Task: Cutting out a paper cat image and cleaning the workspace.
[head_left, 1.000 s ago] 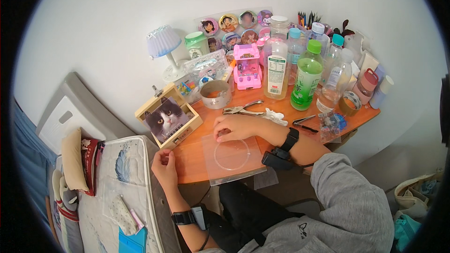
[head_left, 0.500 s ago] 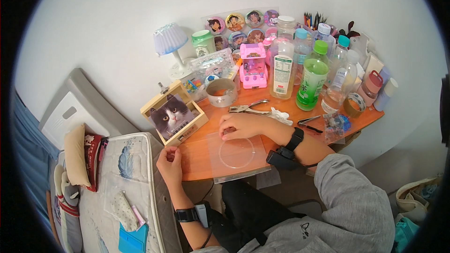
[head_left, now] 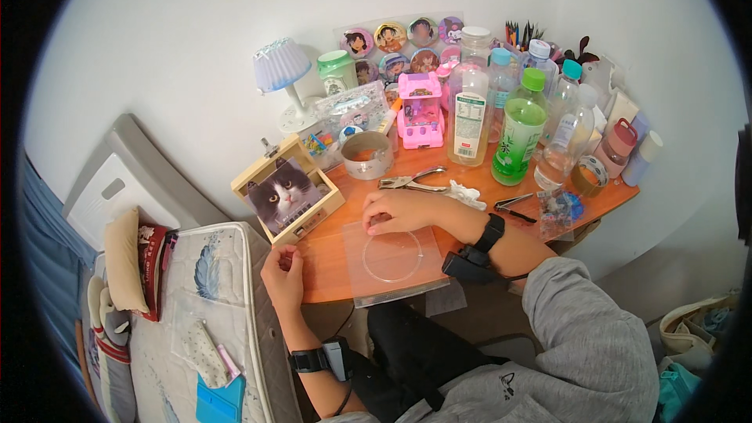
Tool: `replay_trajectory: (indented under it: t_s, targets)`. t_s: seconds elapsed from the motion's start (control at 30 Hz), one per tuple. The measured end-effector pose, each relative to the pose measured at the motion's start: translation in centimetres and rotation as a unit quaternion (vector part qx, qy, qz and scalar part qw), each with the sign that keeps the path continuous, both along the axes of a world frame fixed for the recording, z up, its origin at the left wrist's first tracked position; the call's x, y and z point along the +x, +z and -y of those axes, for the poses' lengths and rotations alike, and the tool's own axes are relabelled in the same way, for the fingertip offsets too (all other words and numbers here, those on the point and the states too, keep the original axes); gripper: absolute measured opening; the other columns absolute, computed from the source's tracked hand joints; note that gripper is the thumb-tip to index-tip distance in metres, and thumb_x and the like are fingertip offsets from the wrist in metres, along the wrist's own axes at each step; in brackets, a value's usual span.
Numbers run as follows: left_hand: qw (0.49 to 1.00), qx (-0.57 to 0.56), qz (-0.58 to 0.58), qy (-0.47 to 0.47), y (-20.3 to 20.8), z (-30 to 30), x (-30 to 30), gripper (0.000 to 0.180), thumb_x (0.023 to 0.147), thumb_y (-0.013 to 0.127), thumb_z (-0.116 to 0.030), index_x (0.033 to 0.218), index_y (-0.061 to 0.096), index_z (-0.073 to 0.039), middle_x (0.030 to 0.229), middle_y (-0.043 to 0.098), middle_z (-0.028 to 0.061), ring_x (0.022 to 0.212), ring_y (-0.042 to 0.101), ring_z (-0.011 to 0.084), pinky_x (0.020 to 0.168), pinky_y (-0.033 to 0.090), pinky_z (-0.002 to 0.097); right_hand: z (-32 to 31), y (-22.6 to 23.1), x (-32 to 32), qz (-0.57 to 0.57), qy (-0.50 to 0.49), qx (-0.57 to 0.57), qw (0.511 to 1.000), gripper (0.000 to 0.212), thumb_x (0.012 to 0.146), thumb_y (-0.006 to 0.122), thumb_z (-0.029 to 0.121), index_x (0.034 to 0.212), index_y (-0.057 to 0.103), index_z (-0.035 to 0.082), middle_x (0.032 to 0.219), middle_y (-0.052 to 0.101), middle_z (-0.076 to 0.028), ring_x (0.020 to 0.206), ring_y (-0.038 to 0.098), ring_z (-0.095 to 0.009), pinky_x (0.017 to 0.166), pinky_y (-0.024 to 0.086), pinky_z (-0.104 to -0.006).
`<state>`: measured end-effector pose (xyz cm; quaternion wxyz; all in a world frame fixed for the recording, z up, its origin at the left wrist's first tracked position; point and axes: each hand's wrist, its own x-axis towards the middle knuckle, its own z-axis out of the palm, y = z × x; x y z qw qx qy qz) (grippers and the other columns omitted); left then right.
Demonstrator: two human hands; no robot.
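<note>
A clear, flat plastic bag (head_left: 392, 260) overhangs the front edge of the orange wooden desk (head_left: 325, 276); probably light, limp, slippery, best pinched at a side. The right hand (head_left: 396, 211) curls over its rear edge, the left hand (head_left: 282, 276) by the desk's left edge; I cannot tell if either grips anything. Leftward offers sliding room.

Just one view here: head-worn fisheye (left of a pair), aimed down and forward across the bench (head_left: 324, 270), near enough that left hand (head_left: 283, 276) and right hand (head_left: 401, 211) sit around mid-frame, wide enough to grab mattress (head_left: 231, 274) and wall (head_left: 188, 23).
</note>
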<state>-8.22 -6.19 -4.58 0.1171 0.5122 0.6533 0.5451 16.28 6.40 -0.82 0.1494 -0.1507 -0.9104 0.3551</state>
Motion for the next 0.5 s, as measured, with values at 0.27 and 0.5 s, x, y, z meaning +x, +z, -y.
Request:
replay_trajectory:
  t_s: [0.27,0.5]
  targets:
    - [1.0,-0.011,-0.005,-0.009,-0.4,-0.2,-0.3,0.008,0.077,0.059,-0.003,0.083,0.06,0.002,0.064,0.055,0.0013,0.054,0.046,0.0068,0.052,0.039,0.0212,-0.2,-0.3,-0.1,-0.028,-0.005,0.017,0.999,0.017,0.079,0.06,0.022,0.083,0.061,0.006,0.087,0.052,-0.008,0.079,0.053,-0.018,0.071,0.043,-0.0291]
    - [1.0,-0.003,-0.011,-0.019,-0.6,-0.2,-0.6,0.012,0.078,0.058,-0.005,0.088,0.062,0.002,0.065,0.057,0.0049,0.059,0.05,0.0093,0.056,0.041,0.0236,-1.8,2.4,2.3,-0.096,-0.086,0.055,0.99,0.02,0.08,0.06,0.021,0.093,0.059,0.006,0.095,0.053,-0.007,0.082,0.054,-0.018,0.072,0.044,-0.0285]
